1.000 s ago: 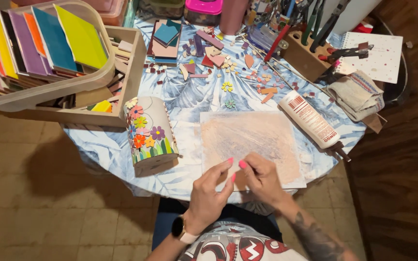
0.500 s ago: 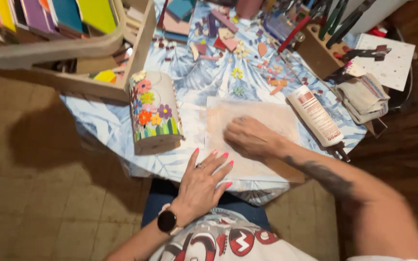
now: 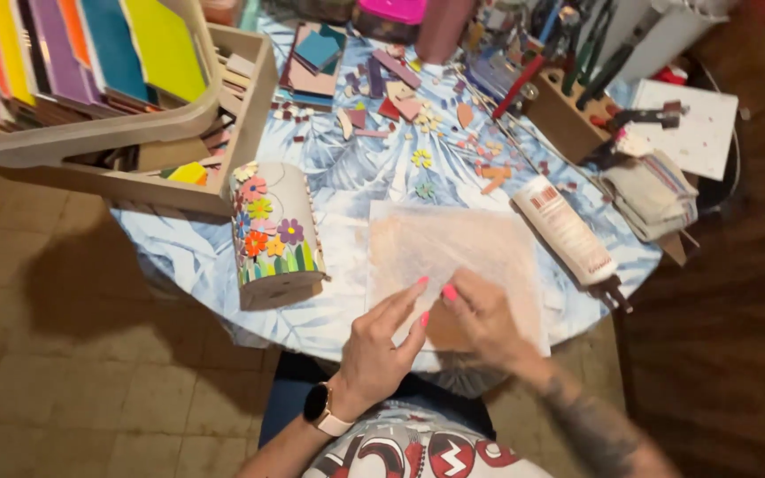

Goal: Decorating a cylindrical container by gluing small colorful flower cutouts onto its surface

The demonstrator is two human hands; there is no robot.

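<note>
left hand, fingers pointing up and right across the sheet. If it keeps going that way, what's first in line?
Probably the right hand: the left hand points its fingertips almost at the right thumb, over the translucent sheet. Whether they already touch is unclear; beyond lies more sheet.

Item, as I see it from the head camera: one translucent sheet [image 3: 453, 257], pale peach-white and crinkled (a darker tan patch shows at its near edge), lying flat on the blue leaf-print tablecloth [image 3: 356, 177], roughly square, near the table's front edge.
</note>
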